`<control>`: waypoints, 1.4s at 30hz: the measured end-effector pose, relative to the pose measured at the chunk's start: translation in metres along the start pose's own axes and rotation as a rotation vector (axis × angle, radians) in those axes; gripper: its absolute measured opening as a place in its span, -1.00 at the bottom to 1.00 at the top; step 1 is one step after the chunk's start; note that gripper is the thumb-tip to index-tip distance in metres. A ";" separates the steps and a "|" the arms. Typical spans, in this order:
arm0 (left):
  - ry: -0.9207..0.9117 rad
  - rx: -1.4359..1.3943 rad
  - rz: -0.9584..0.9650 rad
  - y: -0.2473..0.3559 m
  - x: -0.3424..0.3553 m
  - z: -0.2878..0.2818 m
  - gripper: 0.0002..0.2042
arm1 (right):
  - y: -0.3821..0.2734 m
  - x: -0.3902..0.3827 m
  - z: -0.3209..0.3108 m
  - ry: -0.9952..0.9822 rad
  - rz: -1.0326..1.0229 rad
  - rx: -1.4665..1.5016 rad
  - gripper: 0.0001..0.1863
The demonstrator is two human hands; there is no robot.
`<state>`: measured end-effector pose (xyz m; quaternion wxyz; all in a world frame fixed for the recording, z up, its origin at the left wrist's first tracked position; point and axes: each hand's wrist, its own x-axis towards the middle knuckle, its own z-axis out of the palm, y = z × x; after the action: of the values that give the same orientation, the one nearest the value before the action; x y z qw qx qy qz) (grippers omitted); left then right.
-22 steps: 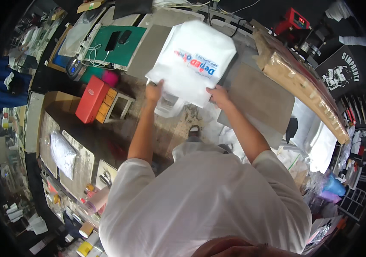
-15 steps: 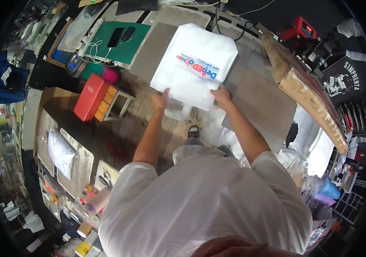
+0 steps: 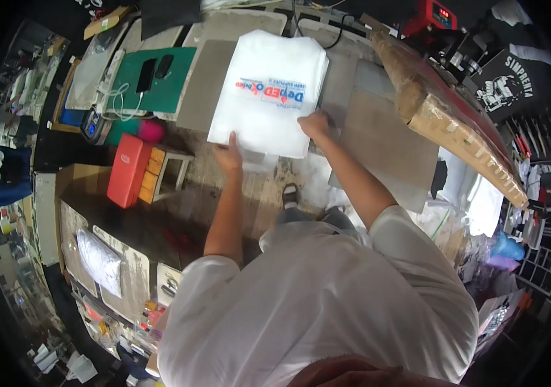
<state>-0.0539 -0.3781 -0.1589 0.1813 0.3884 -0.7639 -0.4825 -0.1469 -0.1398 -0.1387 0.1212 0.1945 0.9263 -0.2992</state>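
A flat stack of white, cloth-like pieces [image 3: 266, 126] with red and blue print lies across the far edge of the work table, tilted slightly. Several layers show along its right side. My left hand [image 3: 228, 155] grips its near left corner, thumb on top and the other fingers underneath, mostly hidden. At the near right edge, my right hand [image 3: 316, 126] pinches the stack. A pale, see-through flap [image 3: 259, 161] hangs below the near edge, between my hands.
Left of the stack, a green mat [image 3: 182, 71] carries two dark phones [image 3: 146, 74] and a white cable. A red box [image 3: 127, 171] sits by a wooden stool [image 3: 175, 169]. To the right are a brown board [image 3: 385, 142] and a long taped cardboard piece [image 3: 462, 132].
The stack has shifted a little left in the view and turned straighter, with both hands still on it. The surroundings have also shifted left as my head turned.
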 end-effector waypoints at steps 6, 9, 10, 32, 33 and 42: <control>0.020 0.043 -0.232 -0.046 -0.030 -0.060 -0.49 | 0.044 -0.015 -0.003 -0.206 -0.150 -0.110 -0.23; 0.218 0.074 -0.166 -0.075 -0.076 -0.159 -0.72 | 0.082 -0.032 -0.009 0.293 -0.582 -0.265 -0.29; 0.300 0.100 -0.090 -0.091 -0.091 -0.184 -0.76 | 0.068 -0.053 -0.012 0.233 -0.629 -0.091 -0.40; 0.218 0.195 -0.348 -0.175 -0.182 -0.353 -0.82 | 0.018 -0.219 -0.082 -0.718 -0.829 0.166 -0.83; 0.093 0.086 -0.094 -0.161 -0.178 -0.333 -0.82 | 0.025 -0.219 -0.083 -0.737 -0.769 0.198 -0.80; -1.117 -0.120 0.080 0.092 -0.203 -0.142 -0.76 | 0.087 -0.251 -0.145 -0.966 -0.442 0.973 -0.41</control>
<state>0.1284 -0.2853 0.0077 -0.2106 0.0339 -0.7292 -0.6502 0.1002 -0.0601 0.0175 0.3534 -0.1196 0.5488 -0.7481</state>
